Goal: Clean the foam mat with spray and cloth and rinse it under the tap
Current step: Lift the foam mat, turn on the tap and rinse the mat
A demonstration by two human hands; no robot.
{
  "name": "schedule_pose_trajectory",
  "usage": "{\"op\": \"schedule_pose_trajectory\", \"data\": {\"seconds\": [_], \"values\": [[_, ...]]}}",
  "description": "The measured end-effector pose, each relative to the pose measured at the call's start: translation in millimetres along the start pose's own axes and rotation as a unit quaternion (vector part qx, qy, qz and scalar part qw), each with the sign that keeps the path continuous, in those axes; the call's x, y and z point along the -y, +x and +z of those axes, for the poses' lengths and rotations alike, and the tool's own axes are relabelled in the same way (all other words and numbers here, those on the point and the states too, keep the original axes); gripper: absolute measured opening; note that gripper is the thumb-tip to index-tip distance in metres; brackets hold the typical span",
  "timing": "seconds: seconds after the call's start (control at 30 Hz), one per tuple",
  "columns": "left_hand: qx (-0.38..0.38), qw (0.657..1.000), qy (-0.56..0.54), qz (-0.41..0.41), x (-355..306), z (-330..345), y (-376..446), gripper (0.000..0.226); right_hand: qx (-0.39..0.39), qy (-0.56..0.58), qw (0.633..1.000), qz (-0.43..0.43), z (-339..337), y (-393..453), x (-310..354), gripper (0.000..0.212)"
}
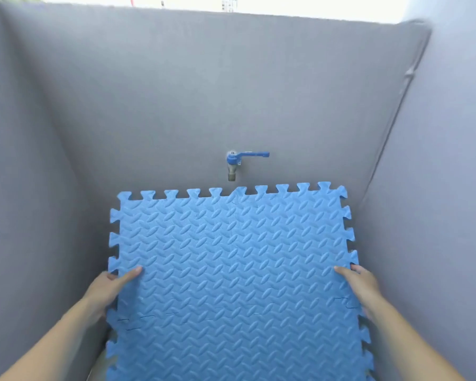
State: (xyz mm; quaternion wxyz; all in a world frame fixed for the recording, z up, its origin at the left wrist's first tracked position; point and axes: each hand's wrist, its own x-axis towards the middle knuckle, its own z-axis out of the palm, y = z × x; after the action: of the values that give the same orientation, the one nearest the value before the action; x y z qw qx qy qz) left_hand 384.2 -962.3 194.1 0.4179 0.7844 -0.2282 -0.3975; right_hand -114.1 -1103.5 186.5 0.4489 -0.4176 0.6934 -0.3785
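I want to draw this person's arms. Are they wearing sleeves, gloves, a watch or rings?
No. The left hand and the right hand are bare, with no gloves. Both forearms are bare too, as far as the picture shows, so no sleeves reach into view. No watch, bracelet or ring shows on the parts you can see. The fingernails look short and plain.

Soft even daylight from above, sky strip (313,6) at top blown out white. Grey walls (176,92) flat, only faint shadows under my arms. Whole frame slightly soft, wide-angle bends wall edges at the sides. No glare on foam mat (231,257)
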Motion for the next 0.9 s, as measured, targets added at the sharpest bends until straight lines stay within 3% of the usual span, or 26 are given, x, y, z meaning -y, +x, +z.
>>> {"op": "schedule_pose_trajectory", "data": {"seconds": [0.07,0.1,0.2,0.27,0.3,0.37,0.43,0.57,0.7,0.8,0.9], "values": [[0.014,0.998,-0.051,0.029,-13,-2,-4,0.025,-0.010,-0.019,1.000,0.002,7,3,21,0.019],[0.015,0.997,-0.071,0.031,-15,-2,-4,0.028,-0.021,-0.042,0.999,0.010,14,3,30,0.025],[0.023,0.994,-0.107,0.030,-12,-6,2,0.051,-0.082,-0.129,0.988,-0.015,46,10,59,0.071],[0.014,0.993,-0.113,0.029,6,-9,29,0.078,-0.084,-0.144,0.978,-0.127,75,-21,109,0.064],[0.013,0.993,-0.117,0.031,8,-8,35,0.081,-0.061,-0.150,0.966,-0.203,89,-38,137,0.059],[0.003,0.992,-0.120,0.046,-8,-4,13,0.064,-0.015,-0.184,0.922,-0.341,117,-64,194,0.066],[-0.021,0.992,-0.110,0.057,-16,-3,-1,0.059,0.014,-0.259,0.868,-0.423,140,-76,238,0.074],[-0.024,0.991,-0.099,0.082,-22,-11,-11,0.059,0.002,-0.474,0.794,-0.381,152,-71,268,0.062],[-0.036,0.989,-0.099,0.103,-21,-13,-12,0.053,-0.057,-0.523,0.756,-0.389,159,-73,259,0.056],[-0.052,0.989,-0.094,0.098,-16,-12,-14,0.054,-0.041,-0.521,0.760,-0.386,155,-72,256,0.063],[-0.061,0.992,-0.026,0.110,-22,-17,-15,0.057,-0.032,-0.481,0.779,-0.401,150,-65,253,0.054]]}}
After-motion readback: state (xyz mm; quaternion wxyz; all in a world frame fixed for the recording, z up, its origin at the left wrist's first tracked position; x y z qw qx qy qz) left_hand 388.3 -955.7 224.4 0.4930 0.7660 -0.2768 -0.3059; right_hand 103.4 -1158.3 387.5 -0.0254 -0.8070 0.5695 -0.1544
